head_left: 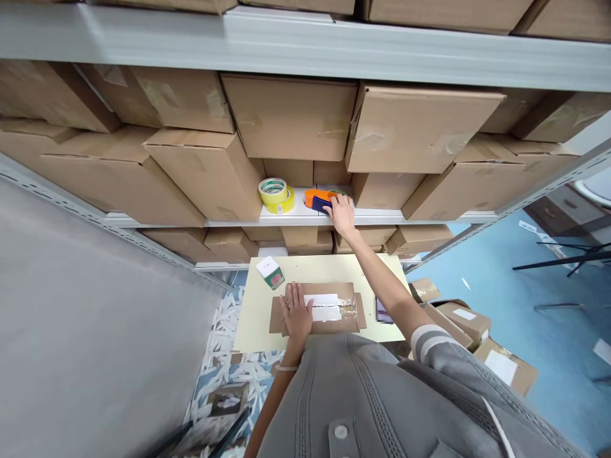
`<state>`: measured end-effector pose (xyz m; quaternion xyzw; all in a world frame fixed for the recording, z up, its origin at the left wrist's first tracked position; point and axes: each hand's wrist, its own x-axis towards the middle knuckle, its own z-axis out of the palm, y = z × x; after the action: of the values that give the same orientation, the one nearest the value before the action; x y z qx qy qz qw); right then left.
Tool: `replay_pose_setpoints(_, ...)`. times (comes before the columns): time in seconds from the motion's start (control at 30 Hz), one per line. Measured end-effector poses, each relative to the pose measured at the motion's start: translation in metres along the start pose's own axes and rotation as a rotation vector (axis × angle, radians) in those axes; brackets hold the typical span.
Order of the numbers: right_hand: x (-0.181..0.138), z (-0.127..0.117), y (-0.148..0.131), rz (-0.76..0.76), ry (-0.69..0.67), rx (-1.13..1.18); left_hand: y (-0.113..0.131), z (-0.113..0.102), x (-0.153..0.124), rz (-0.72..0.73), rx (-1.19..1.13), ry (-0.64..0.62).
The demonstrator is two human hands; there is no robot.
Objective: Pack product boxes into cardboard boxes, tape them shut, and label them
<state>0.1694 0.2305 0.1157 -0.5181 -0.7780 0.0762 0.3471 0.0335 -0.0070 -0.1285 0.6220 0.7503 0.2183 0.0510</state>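
A cardboard box lies on the pale yellow table, its side flaps sticking out and clear tape and white labels on top. My left hand rests flat on its left part, fingers spread. Reaching up to the shelf, my right hand has its fingers round an orange and dark blue tape dispenser; the palm side is hidden. Left of the dispenser, rolls of yellow tape sit on the white shelf board.
Cardboard boxes fill the rack above and beside the tape. On the table stand a small green and white box and a partly covered purple-and-white item. Cartons lie on the floor at right, paper strips at left.
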Motion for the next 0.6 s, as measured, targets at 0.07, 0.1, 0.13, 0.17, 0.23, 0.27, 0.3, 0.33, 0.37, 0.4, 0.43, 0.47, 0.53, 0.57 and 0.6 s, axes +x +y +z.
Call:
replay_pose_setpoints(0.07,-0.016,-0.007,0.005,0.022,0.037,0.002,0.001,-0.006,0.0,0.001,0.017,-0.03)
replay_pose_setpoints(0.1,-0.029,-0.011,0.008,0.037,0.071,0.007,0.003,-0.01,-0.001,0.003,0.026,-0.047)
replay_pose_setpoints(0.13,-0.047,-0.015,0.013,0.059,0.111,0.015,0.004,-0.016,-0.001,0.004,0.033,-0.063)
replay_pose_setpoints(0.17,-0.069,-0.018,0.019,0.09,0.158,0.03,0.005,-0.022,-0.002,-0.003,0.039,-0.077)
replay_pose_setpoints(0.23,-0.123,-0.023,0.034,0.189,0.179,0.082,0.005,-0.034,-0.003,-0.052,0.045,-0.093)
replay_pose_setpoints(0.27,-0.153,-0.023,0.042,0.265,0.155,0.118,0.003,-0.039,-0.003,-0.113,0.046,-0.096)
replay_pose_setpoints(0.3,-0.184,-0.022,0.05,0.36,0.106,0.162,0.001,-0.043,-0.003,-0.18,0.04,-0.108)
replay_pose_setpoints(0.33,-0.215,-0.02,0.058,0.477,0.038,0.215,-0.003,-0.046,-0.004,-0.245,0.03,-0.135)
replay_pose_setpoints(0.37,-0.244,-0.016,0.063,0.612,-0.045,0.275,-0.007,-0.049,-0.005,-0.308,0.021,-0.168)
replay_pose_setpoints(0.4,-0.27,-0.011,0.067,0.743,-0.128,0.341,-0.011,-0.05,-0.006,-0.355,0.01,-0.21)
replay_pose_setpoints(0.43,-0.292,-0.006,0.069,0.839,-0.201,0.386,-0.015,-0.052,-0.008,-0.383,0.001,-0.253)
replay_pose_setpoints(0.47,-0.309,-0.001,0.069,0.903,-0.259,0.42,-0.019,-0.052,-0.009,-0.394,-0.008,-0.294)
replay_pose_setpoints(0.53,-0.33,0.009,0.064,0.951,-0.347,0.462,-0.025,-0.053,-0.012,-0.377,-0.037,-0.361)
replay_pose_setpoints(0.57,-0.334,0.014,0.061,0.941,-0.38,0.467,-0.026,-0.053,-0.013,-0.365,-0.06,-0.384)
replay_pose_setpoints(0.6,-0.335,0.018,0.058,0.92,-0.41,0.46,-0.027,-0.053,-0.013,-0.357,-0.091,-0.397)
